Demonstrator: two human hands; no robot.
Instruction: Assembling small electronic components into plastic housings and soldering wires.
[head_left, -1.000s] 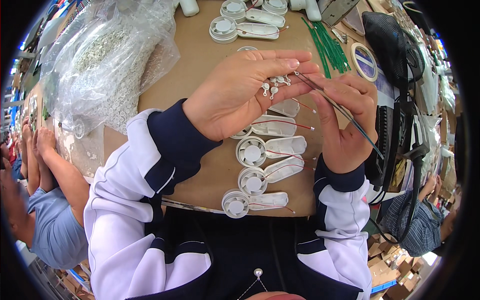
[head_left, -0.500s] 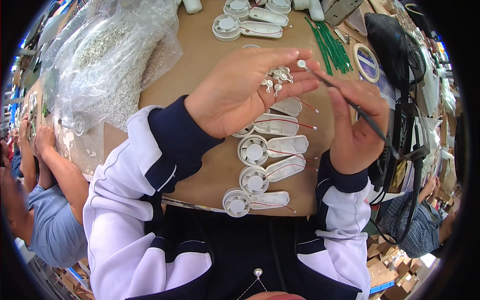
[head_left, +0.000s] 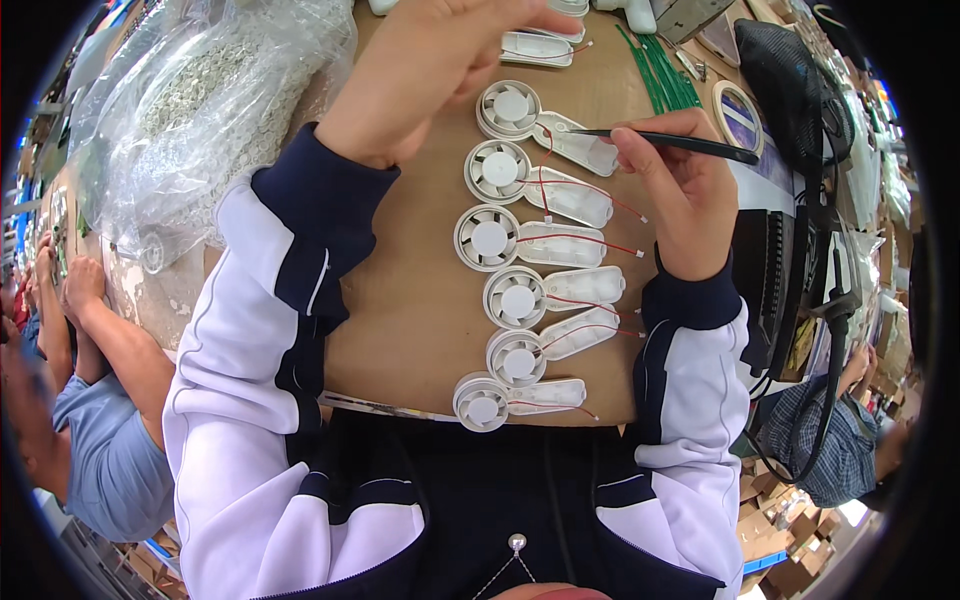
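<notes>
tweezers over the farthest fan in the row

your right hand (head_left: 695,195) pinches the black tweezers (head_left: 715,148) between thumb and fingers, their tips reaching over the handle shell (head_left: 572,152) of the top fan (head_left: 510,106). that fan lies on the brown counter (head_left: 400,340), at the far end of a row of six, its shell hollow side up and a red wire (head_left: 549,144) bending out beside the wheel.

your left hand (head_left: 420,75) hangs raised to the left of that fan, index finger reaching out and the others curled; its palm is hidden, so i cannot tell whether it holds anything.

the step in hand looks like close tweezer work inside this shell. the next move calls for a steady wrist, a light pinch and tips kept clear of the wire. the five nearer fans (head_left: 488,239) lie well below the tips, and the clear plastic bag (head_left: 215,120) of small white pieces sits off to your left.
</notes>
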